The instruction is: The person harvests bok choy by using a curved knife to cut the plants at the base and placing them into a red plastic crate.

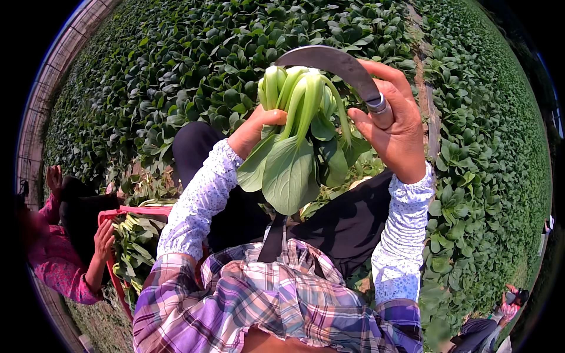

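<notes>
My left hand grips a bunch of bok choy by its pale green stalks, with the cut bases up and the broad leaves hanging down. In my right hand is a sickle, held by its short handle with the thumb apart from the fingers. The curved metal blade arches over the top of the stalks, close to the bases; whether it touches them I cannot tell. Part of my left hand is hidden behind the stalks.
Rows of leafy greens spread ahead and to the right, split by a narrow strip. At left a red crate holds cut greens, with a co-worker beside it. More people are at the lower right.
</notes>
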`<action>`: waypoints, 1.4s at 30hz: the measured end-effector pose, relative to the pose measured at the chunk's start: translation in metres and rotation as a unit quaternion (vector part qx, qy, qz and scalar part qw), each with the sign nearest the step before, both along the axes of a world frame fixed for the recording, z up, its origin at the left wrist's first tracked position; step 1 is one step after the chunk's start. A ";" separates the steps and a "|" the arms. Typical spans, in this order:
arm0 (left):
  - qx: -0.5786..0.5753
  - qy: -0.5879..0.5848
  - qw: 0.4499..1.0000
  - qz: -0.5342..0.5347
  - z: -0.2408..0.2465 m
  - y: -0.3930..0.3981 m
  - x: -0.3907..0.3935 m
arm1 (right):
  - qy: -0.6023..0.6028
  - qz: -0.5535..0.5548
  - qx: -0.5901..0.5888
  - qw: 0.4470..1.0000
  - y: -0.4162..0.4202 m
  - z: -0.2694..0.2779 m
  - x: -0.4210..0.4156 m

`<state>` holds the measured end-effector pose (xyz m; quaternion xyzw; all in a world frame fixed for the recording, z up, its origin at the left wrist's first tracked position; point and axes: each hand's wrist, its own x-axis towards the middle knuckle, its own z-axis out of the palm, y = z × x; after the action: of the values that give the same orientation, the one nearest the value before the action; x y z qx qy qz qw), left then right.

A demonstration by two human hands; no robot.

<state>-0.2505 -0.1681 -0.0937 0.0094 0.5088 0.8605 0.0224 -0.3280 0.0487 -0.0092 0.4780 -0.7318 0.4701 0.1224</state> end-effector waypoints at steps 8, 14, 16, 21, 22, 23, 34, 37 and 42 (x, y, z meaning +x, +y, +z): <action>-0.017 -0.098 0.994 -0.037 -0.011 -0.013 0.025 | -0.083 0.171 0.127 0.974 -0.038 -0.009 0.000; 0.046 -0.112 0.992 -0.035 -0.009 -0.016 0.044 | -0.342 0.262 0.053 0.901 -0.049 -0.012 0.001; 0.056 -0.117 0.991 -0.037 -0.017 -0.021 0.049 | -0.322 0.272 0.077 0.904 -0.054 -0.012 0.002; 0.062 -0.088 0.993 -0.055 -0.038 -0.028 0.055 | -0.402 0.314 0.066 0.858 -0.056 -0.017 -0.008; 0.033 -0.054 0.996 -0.060 -0.053 -0.030 0.053 | -0.396 0.306 0.008 0.866 -0.058 -0.018 -0.004; 0.004 -0.020 0.998 -0.065 -0.064 -0.032 0.055 | -0.411 0.304 -0.052 0.858 -0.058 -0.020 -0.006; 0.001 -0.063 0.998 0.003 -0.079 -0.061 0.099 | -0.207 -0.208 0.138 0.946 0.024 -0.022 -0.095; 0.004 -0.068 0.996 0.056 -0.080 -0.063 0.120 | -0.028 -0.292 0.334 0.896 0.056 -0.050 -0.130; 0.008 -0.052 0.989 0.137 -0.083 -0.046 0.138 | -0.197 -0.169 0.211 0.942 0.044 -0.072 -0.137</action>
<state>-0.1120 -0.2143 -0.1765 -0.1052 0.4967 0.8588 -0.0689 -0.4647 0.0931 -0.0812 0.2603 -0.8938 0.3618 -0.0506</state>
